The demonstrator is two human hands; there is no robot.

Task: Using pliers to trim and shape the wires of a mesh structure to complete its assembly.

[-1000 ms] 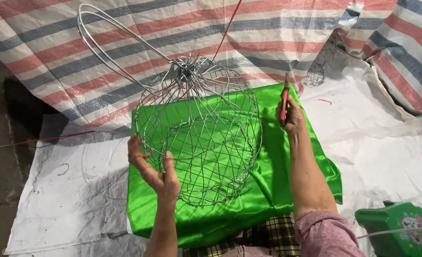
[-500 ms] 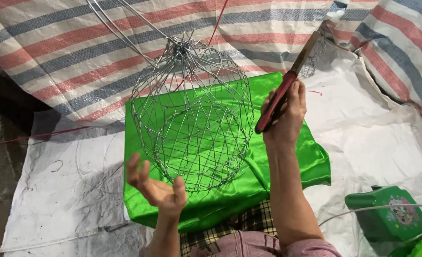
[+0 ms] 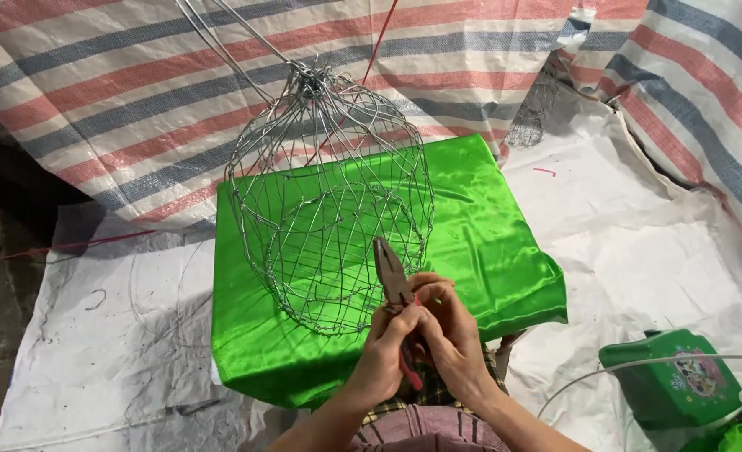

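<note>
A round wire-mesh basket frame (image 3: 329,209) hangs over a bright green satin cloth (image 3: 497,243), its twisted top tied to wires running up out of view. Just below its near rim, my left hand (image 3: 385,356) and my right hand (image 3: 453,339) are pressed together around the red handles of a pair of pliers (image 3: 393,274). The grey jaws point up and overlap the basket's lower mesh; whether they bite a wire I cannot tell.
A red, white and blue striped tarp (image 3: 136,92) covers the back and right side. A white sheet (image 3: 95,335) lies under the cloth. At bottom right stands a green plastic box (image 3: 677,381) with a thin wire (image 3: 605,375) arching past it. Small mesh piece (image 3: 534,109) at the back.
My right hand brought the pliers down from the basket's upper right to its near rim. My left hand let go of the basket's side and joined it on the handles.
</note>
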